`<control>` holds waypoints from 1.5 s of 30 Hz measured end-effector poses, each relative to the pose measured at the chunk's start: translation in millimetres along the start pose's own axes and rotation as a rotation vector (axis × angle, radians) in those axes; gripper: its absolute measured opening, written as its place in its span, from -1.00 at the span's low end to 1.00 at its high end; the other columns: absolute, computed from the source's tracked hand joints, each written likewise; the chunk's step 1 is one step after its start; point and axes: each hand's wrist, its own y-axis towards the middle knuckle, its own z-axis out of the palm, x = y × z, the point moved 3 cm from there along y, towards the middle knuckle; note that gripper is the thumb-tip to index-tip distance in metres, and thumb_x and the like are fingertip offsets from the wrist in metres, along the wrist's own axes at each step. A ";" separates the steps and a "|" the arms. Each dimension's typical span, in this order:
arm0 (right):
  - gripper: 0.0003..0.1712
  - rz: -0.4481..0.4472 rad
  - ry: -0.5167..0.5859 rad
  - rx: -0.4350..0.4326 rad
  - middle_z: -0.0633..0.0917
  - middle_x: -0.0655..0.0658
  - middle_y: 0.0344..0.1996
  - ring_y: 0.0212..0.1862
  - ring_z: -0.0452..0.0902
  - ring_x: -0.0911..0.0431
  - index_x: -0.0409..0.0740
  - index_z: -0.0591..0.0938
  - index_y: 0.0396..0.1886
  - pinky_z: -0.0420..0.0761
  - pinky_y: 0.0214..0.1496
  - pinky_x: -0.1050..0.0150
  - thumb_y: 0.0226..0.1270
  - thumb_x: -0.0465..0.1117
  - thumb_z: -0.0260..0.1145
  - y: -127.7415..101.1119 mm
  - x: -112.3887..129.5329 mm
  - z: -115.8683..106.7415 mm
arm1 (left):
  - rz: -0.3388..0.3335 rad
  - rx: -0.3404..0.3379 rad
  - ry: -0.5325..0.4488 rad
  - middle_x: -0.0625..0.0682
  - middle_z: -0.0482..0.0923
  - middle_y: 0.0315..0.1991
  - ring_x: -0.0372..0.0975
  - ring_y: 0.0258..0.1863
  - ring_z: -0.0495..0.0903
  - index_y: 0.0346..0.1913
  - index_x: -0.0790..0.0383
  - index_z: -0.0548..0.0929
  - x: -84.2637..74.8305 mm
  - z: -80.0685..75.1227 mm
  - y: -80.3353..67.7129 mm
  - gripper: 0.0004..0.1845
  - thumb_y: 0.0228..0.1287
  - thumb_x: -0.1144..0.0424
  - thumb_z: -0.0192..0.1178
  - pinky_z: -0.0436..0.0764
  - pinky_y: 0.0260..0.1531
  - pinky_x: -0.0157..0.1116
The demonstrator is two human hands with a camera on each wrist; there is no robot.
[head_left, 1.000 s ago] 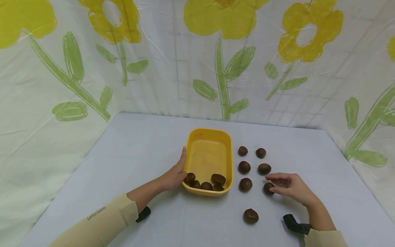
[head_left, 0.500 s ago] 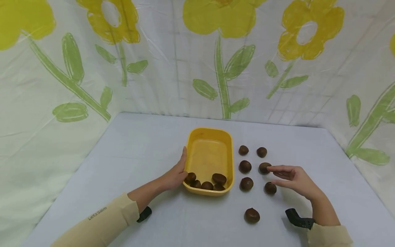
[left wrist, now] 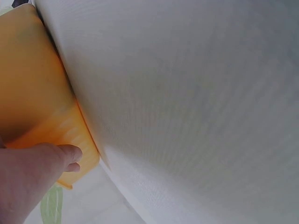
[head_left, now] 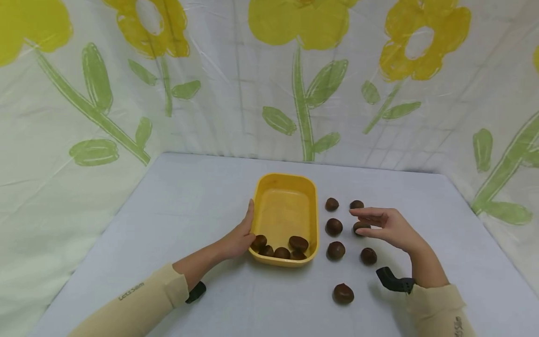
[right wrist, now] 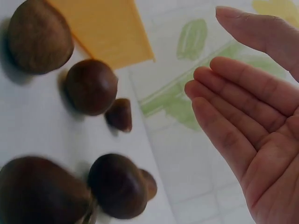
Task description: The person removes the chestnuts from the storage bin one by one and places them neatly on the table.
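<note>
Along the left wall of a yellow plastic tray [head_left: 283, 206] rests my left hand [head_left: 236, 241], fingers straight. The left wrist view has its fingertips against the tray's outer wall [left wrist: 32, 79]. Several chestnuts [head_left: 298, 243] lie at the tray's near end. My right hand [head_left: 389, 228] hovers over the right-hand column of loose chestnuts, its fingers extended and thumb apart, holding nothing. It partly covers a chestnut [head_left: 360, 226] and the lower part of the farthest one [head_left: 357, 204]. In the right wrist view, the palm faces the camera beside several chestnuts [right wrist: 92, 87].
Between the tray and the right hand stands another column of chestnuts [head_left: 334, 227]. A single chestnut [head_left: 343, 294] lies nearer to me, and another [head_left: 368, 256] sits just below the right hand. A white cloth covers the table [head_left: 202, 187]; a flowered curtain [head_left: 227, 93] hangs behind it.
My right hand has moved away from me, from the nearest chestnut of the right-hand column toward the farthest ones. The left hand, tray and chestnuts keep their places.
</note>
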 end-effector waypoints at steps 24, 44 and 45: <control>-0.42 -0.029 0.051 0.156 0.57 -0.28 0.12 0.17 0.48 -0.18 -0.25 0.54 0.14 0.43 0.17 -0.05 0.08 -0.20 0.39 74.7 53.0 36.8 | 0.022 0.002 0.001 0.03 -0.54 0.49 -0.17 0.48 -0.39 0.42 0.17 -0.56 -1.7 -2.1 -0.9 -0.09 0.17 0.50 -0.22 -0.23 0.41 -0.06; -0.46 -0.065 0.097 0.258 0.56 -0.32 0.12 0.14 0.49 -0.19 -0.24 0.57 0.11 0.46 0.15 -0.07 0.11 -0.16 0.38 110.3 61.7 85.0 | -0.001 0.008 0.003 0.00 -0.54 0.49 -0.17 0.48 -0.40 0.42 0.11 -0.57 0.2 -1.3 -1.6 -0.12 0.23 0.48 -0.24 -0.22 0.41 -0.06; -0.46 -0.064 0.096 0.262 0.56 -0.32 0.13 0.15 0.49 -0.19 -0.24 0.56 0.12 0.46 0.16 -0.07 0.11 -0.17 0.38 111.2 61.7 86.1 | 0.002 0.008 0.006 0.01 -0.54 0.49 -0.17 0.48 -0.39 0.42 0.12 -0.56 0.0 -1.5 -1.6 -0.12 0.23 0.47 -0.24 -0.22 0.41 -0.06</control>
